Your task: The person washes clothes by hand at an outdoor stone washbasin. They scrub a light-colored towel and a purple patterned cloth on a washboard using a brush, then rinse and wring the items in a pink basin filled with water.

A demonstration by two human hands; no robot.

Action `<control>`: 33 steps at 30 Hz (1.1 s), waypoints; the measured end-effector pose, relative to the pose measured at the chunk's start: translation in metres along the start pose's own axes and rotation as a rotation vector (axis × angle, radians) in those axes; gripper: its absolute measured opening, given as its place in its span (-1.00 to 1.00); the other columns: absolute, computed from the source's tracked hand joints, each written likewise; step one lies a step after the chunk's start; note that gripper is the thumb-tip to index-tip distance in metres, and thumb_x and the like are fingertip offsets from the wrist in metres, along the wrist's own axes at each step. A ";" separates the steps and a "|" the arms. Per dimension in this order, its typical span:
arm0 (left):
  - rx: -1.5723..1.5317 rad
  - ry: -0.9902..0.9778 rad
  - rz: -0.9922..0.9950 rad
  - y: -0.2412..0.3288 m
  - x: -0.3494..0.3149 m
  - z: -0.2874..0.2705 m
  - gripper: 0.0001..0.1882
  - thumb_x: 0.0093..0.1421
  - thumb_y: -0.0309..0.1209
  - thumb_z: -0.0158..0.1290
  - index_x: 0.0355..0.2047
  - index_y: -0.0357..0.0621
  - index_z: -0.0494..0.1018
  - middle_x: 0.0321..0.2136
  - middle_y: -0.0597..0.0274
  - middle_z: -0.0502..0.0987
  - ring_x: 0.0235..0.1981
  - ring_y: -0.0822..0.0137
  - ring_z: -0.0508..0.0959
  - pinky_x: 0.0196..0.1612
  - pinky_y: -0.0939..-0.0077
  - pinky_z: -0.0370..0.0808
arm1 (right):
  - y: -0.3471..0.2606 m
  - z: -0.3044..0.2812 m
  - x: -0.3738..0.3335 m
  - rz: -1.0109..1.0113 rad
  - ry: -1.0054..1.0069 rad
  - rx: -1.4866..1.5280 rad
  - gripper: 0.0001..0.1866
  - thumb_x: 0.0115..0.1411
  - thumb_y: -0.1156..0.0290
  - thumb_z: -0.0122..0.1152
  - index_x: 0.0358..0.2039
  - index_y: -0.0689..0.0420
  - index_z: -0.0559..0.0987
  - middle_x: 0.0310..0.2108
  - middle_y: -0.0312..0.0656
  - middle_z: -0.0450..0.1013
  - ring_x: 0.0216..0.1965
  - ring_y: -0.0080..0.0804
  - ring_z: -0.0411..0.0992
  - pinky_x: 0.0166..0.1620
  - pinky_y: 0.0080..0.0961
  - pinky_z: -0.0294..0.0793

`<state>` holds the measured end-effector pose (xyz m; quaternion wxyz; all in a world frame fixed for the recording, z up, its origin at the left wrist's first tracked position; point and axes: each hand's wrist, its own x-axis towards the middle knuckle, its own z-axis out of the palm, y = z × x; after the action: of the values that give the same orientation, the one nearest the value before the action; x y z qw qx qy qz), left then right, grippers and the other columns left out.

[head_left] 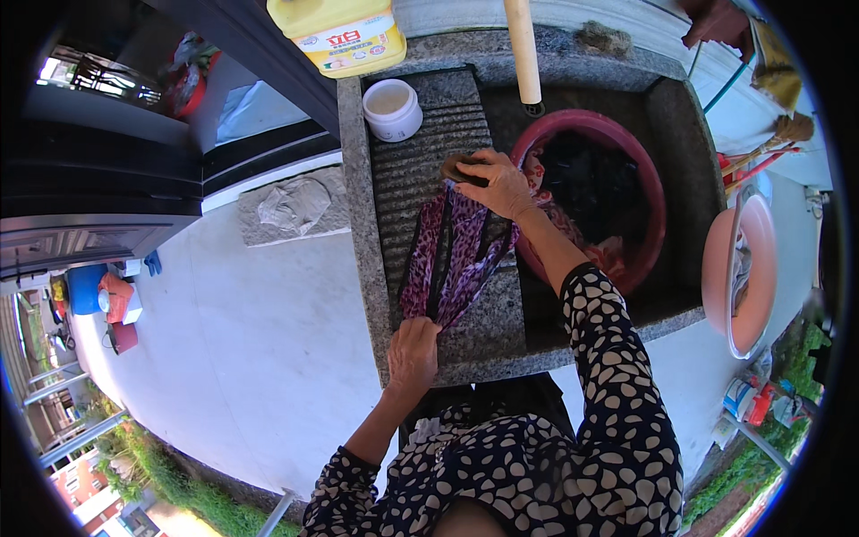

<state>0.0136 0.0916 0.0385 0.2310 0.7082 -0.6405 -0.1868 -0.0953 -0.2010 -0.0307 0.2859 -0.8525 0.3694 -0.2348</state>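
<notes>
A purple and black patterned cloth (447,246) lies stretched along the ridged stone washboard (429,112). At its near end my left hand (414,353) is closed on the bunched fabric. My right hand (501,185) grips a dark brown rounded block (458,166), which looks like a scrub brush, at the cloth's far end; its underside is hidden. Right of the washboard, a dark red basin (660,197) sits in the stone sink (689,148). It holds dark water and some red patterned cloth (573,228), partly covered by my right forearm.
A white tub (392,110) stands at the washboard's far left, with a yellow jug (353,40) behind it. A pale pipe (523,54) points down into the sink. Beyond the sink's right edge is a pink basin (761,286). A grey cloth (293,206) lies on a slab at left.
</notes>
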 end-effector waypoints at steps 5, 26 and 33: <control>0.097 0.183 0.026 0.031 0.042 -0.012 -0.63 -0.01 -0.59 0.17 -0.15 -0.24 0.40 -0.21 0.08 0.44 -0.10 0.08 0.45 -0.08 0.28 0.38 | 0.001 -0.020 -0.016 0.306 0.031 0.854 -0.61 0.04 0.37 0.43 -0.09 0.15 0.64 -0.09 -0.18 0.44 -0.07 -0.40 0.46 -0.06 -0.56 0.47; 0.013 0.135 0.086 0.011 0.024 0.031 -0.86 0.03 -0.59 0.11 -0.38 -0.21 0.41 -0.51 0.13 0.34 -0.44 0.14 0.40 -0.34 0.28 0.37 | 0.004 -0.012 0.001 0.140 0.083 -0.014 -0.59 -0.06 0.18 0.43 -0.16 0.01 0.66 -0.02 -0.14 0.42 -0.10 -0.15 0.43 -0.05 -0.29 0.48; 0.036 0.110 -0.002 0.011 0.021 0.032 -0.83 0.02 -0.58 0.15 -0.37 -0.19 0.41 -0.51 0.11 0.37 -0.43 0.10 0.44 -0.38 0.22 0.35 | -0.053 0.000 -0.078 -0.499 -0.052 -0.085 -0.54 -0.11 0.17 0.43 -0.15 0.00 0.60 -0.09 -0.15 0.40 -0.22 -0.16 0.41 -0.17 -0.29 0.51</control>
<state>-0.0113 0.0667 0.0190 0.2529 0.7221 -0.6294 -0.1363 -0.1168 -0.1119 -0.0108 0.1923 -0.9344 0.1494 -0.2602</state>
